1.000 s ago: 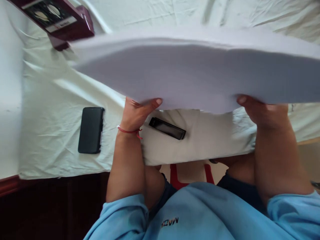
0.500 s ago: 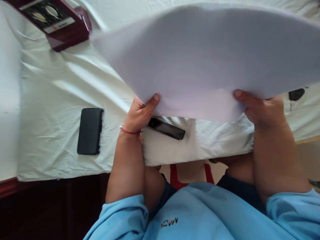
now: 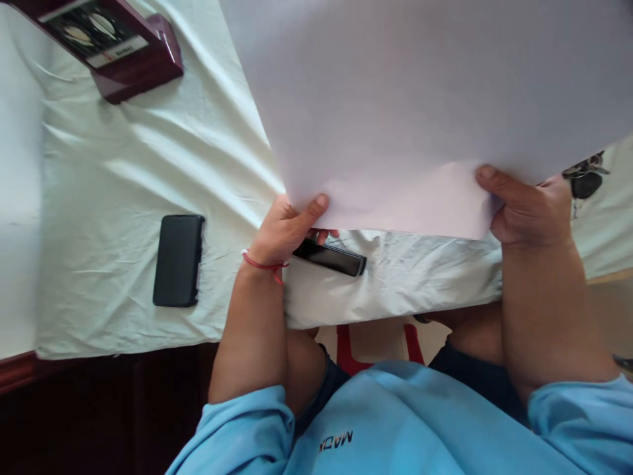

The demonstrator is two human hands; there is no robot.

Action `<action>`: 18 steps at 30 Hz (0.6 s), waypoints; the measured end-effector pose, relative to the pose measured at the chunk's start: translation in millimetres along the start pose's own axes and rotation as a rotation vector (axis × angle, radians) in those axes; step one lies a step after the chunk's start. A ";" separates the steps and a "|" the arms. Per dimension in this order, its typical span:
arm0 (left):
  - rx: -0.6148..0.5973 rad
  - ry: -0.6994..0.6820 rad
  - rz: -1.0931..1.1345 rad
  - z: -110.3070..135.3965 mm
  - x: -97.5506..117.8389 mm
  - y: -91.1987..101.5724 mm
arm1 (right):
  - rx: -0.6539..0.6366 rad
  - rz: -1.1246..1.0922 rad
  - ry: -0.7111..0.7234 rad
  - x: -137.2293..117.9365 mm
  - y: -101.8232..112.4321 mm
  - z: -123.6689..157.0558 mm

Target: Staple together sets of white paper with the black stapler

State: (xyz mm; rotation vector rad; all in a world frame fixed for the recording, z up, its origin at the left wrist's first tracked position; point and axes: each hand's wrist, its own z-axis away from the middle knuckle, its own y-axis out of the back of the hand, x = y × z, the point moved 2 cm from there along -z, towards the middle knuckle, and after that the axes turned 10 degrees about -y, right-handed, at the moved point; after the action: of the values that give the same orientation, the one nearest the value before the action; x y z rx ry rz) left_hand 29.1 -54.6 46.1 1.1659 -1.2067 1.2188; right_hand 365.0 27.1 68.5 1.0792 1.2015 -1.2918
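Note:
A large white sheet of paper (image 3: 425, 99) is held up above the table, its near edge toward me. My left hand (image 3: 287, 227), with a red thread at the wrist, pinches the sheet's near left corner, thumb on top. My right hand (image 3: 529, 208) grips the near right corner the same way. A slim black device (image 3: 331, 256) lies on the cloth just under my left hand.
A pale, creased cloth (image 3: 113, 178) covers the table. A black phone (image 3: 178, 259) lies to the left. A dark red box (image 3: 109, 39) sits at the far left. Keys (image 3: 586, 177) peek out under the sheet at right. Part of a red stool (image 3: 376, 343) shows below the table edge.
The sheet has swung from nearly flat and bowed to raised and facing me, covering more of the far table. Both hands kept their grip; keys have come into view at right.

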 end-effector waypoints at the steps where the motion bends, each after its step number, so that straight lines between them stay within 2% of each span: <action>1: -0.006 0.021 -0.002 0.8 2.7 -1.0 | 0.003 -0.002 -0.006 0.1 0.2 -0.7; 4: 0.031 0.034 0.008 2.0 7.2 -2.9 | 0.003 -0.021 -0.036 0.2 0.0 -2.2; 8: 0.058 0.021 0.062 1.1 6.9 -4.0 | -0.069 -0.055 -0.120 -3.0 -2.5 -2.0; 14: 0.011 -0.022 0.092 2.9 4.4 -1.2 | -0.126 -0.088 -0.216 -7.7 -1.1 -1.8; 18: -0.025 -0.076 0.071 5.2 7.0 -1.7 | -0.152 -0.060 -0.278 -1.7 4.4 -3.0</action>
State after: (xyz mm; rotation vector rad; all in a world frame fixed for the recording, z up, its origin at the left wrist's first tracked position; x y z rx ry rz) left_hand 30.6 -59.6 53.3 1.1687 -1.3260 1.2179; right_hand 369.4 30.3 69.5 0.7315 1.1074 -1.3247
